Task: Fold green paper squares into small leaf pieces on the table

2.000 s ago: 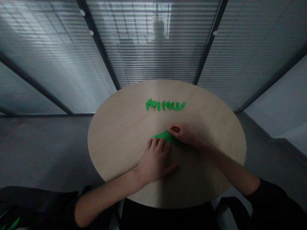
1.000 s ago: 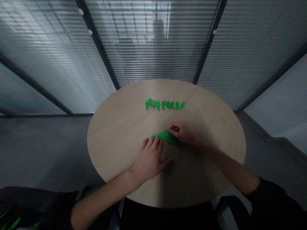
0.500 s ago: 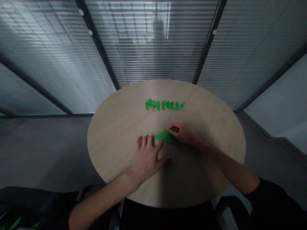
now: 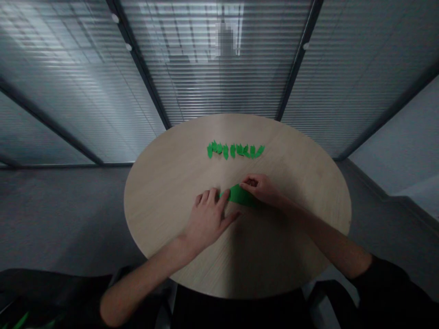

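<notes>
A folded green paper [image 4: 239, 195] lies flat near the middle of a round wooden table [image 4: 164, 192]. My left hand [image 4: 207, 216] rests palm down on the table with its fingers stretched out, the index fingertip on the paper's left tip. My right hand [image 4: 262, 188] is curled, its fingertips pinching the paper's upper right edge. Farther back, a row of several small folded green paper pieces [image 4: 235, 150] lies in a line.
Glass walls with closed blinds [image 4: 212, 68] stand right behind the table. Grey floor [image 4: 61, 210] lies to the left and right. A bit of green [image 4: 20, 320] shows at the bottom left corner by my dark clothing.
My left hand has slid leftward off the green paper, from covering its lower left part to touching only its left tip. My right hand has stayed on the paper's right edge.
</notes>
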Demonstrator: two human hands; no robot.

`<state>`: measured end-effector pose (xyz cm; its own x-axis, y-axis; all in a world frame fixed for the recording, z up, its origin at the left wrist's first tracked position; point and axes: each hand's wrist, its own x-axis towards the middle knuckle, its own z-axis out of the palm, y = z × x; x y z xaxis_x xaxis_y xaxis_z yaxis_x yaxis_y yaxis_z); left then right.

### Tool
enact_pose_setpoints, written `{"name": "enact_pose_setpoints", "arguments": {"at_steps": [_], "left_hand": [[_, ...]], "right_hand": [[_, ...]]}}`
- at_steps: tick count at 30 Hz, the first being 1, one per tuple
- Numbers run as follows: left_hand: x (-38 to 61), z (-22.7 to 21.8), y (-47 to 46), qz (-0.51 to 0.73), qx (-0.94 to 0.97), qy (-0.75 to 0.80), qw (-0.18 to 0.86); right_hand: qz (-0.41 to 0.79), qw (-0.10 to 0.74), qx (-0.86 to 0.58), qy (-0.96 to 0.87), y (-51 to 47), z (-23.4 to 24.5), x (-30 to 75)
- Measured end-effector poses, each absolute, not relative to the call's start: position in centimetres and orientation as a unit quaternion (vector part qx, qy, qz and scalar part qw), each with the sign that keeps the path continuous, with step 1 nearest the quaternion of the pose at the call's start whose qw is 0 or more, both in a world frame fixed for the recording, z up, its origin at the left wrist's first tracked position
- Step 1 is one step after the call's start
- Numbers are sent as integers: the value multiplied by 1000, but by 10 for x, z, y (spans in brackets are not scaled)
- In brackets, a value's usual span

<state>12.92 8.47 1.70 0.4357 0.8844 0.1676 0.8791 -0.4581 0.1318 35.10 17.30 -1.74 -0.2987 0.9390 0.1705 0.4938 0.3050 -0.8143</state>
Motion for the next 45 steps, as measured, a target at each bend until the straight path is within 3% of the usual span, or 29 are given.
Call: {"name": "enact_pose_setpoints", "arguments": {"at_steps": [4, 11, 17, 26, 36, 45], "left_hand": [[126, 24, 125, 172, 846, 498, 78], [129, 20, 174, 255, 746, 430, 441], [131, 5, 169, 333, 575, 430, 611], [132, 1, 171, 440, 474, 413, 641], [132, -1, 173, 466, 493, 437, 590], [134, -4, 173, 474, 501, 386, 613]], "right_hand": [[411, 380, -475, -679, 178, -16, 352], [511, 412, -483, -580, 173, -5, 353], [526, 418, -481, -563, 168, 1, 352], [540, 414, -487, -547, 168, 4, 356], [554, 389, -481, -557, 165, 0, 355], [588, 365, -475, -544, 165, -8, 353]]}}
